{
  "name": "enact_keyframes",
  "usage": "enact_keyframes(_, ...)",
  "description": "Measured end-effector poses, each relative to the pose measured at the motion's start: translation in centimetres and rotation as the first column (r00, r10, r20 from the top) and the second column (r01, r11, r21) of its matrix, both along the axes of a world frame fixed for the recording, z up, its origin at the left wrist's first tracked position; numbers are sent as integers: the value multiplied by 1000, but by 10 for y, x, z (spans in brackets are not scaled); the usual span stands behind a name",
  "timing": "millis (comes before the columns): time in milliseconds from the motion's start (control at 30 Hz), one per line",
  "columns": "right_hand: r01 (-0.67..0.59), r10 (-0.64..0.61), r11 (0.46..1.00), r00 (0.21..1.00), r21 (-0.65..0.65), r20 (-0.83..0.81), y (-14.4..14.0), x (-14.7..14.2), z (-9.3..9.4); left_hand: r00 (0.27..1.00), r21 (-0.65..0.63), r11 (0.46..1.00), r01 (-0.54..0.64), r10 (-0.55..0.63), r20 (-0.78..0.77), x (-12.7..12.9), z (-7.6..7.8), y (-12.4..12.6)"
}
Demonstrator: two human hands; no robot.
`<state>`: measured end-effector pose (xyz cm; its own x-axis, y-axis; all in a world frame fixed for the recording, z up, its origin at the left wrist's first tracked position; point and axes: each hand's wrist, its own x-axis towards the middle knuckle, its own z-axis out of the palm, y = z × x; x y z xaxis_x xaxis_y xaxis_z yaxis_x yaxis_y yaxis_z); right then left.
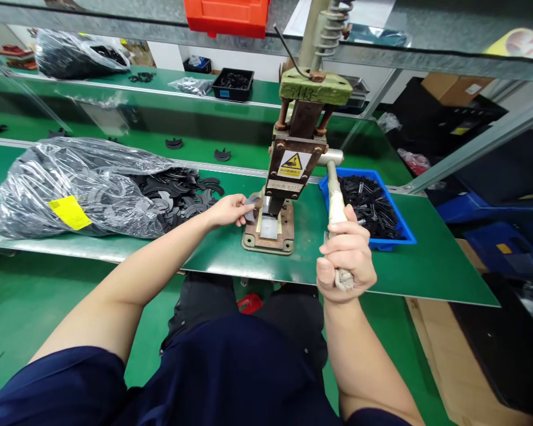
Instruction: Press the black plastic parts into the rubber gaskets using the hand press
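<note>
The small hand press (pixel 288 177) stood upright near the front edge of the green bench (pixel 426 266), and everything else lay around it. The person's left hand (pixel 231 210) reached in to the press's left side, its fingers pinched on a small grey flat part (pixel 251 207) held right at the opening above the press base (pixel 269 235); whether the part already touched the base could not be told. The right hand (pixel 346 254) was wrapped in a closed fist around the lower end of the press lever (pixel 335 201), which ran down and toward the person from the right side of the press head. Just right of the press, behind the lever, sat a blue tray (pixel 404 231) filled with small black pieces. Left of the press, a heap of dark flat ring-shaped parts (pixel 177 192) spilled out of a large clear plastic bag (pixel 75 183) bearing a yellow label (pixel 70 212). Behind the press, on a farther green surface, lay a few single dark parts, and beyond them stood a black tray (pixel 233 83) and another bag of black parts (pixel 75 53). Above the press, on the overhead shelf, sat an orange bin (pixel 226 16). A yellow warning sticker (pixel 294 164) marked the front of the press.
</note>
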<state>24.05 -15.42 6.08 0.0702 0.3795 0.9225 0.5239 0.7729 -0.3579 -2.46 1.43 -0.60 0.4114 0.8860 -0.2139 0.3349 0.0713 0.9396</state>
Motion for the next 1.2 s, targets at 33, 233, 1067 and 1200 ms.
enact_keyframes(33,-8,8,1000,1000,11,5,1,1,0,1000,-25,999,20,-20,7,7,3,-1)
enact_keyframes(233,-45,44,999,999,28,22,3,3,1,997,-73,995,70,-72,-19,37,10,0)
enact_keyframes(1067,-29,30,998,999,55,-11,6,1,-2,986,-262,963,-64,22,-162,61,14,1)
enact_keyframes(1200,-22,22,999,1000,41,9,4,3,0,982,-192,974,-119,87,-168,61,17,-16)
